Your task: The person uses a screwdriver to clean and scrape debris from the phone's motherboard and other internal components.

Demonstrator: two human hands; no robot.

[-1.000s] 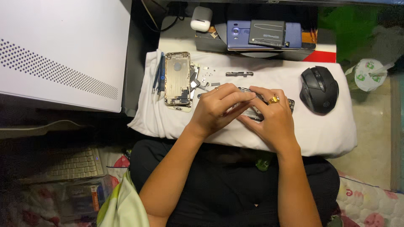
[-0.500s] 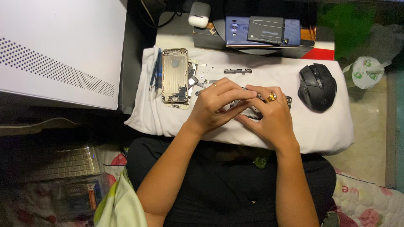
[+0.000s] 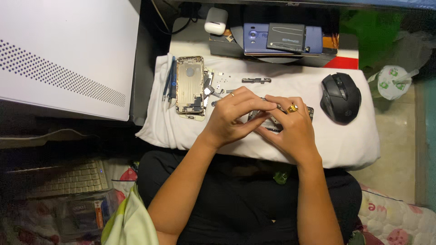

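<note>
Head view, reading from my left: a white perforated case (image 3: 63,54) fills the upper left, and below it a pale keyboard (image 3: 75,178) lies in shadow. Next comes the white cloth (image 3: 345,140) spread over the surface, and at its left end an opened phone shell (image 3: 190,84) lies flat with blue tools (image 3: 171,84) just beside it. Small screws and a thin metal bracket (image 3: 256,80) lie scattered near the shell. In the middle I see my left hand (image 3: 234,115) curled, fingertips pinched down on a dark phone part (image 3: 272,119) that lies on the cloth; my right hand (image 3: 290,129), wearing a gold ring (image 3: 292,108), closes on the same part from the other side, so both hands touch it and each other. Behind them a blue phone (image 3: 254,38) carries a dark battery (image 3: 286,37), with a white earbud case (image 3: 216,21) to its left. A black mouse (image 3: 340,97) sits well apart on the right, and beyond the cloth's edge stands a plastic cup (image 3: 389,82)
</note>
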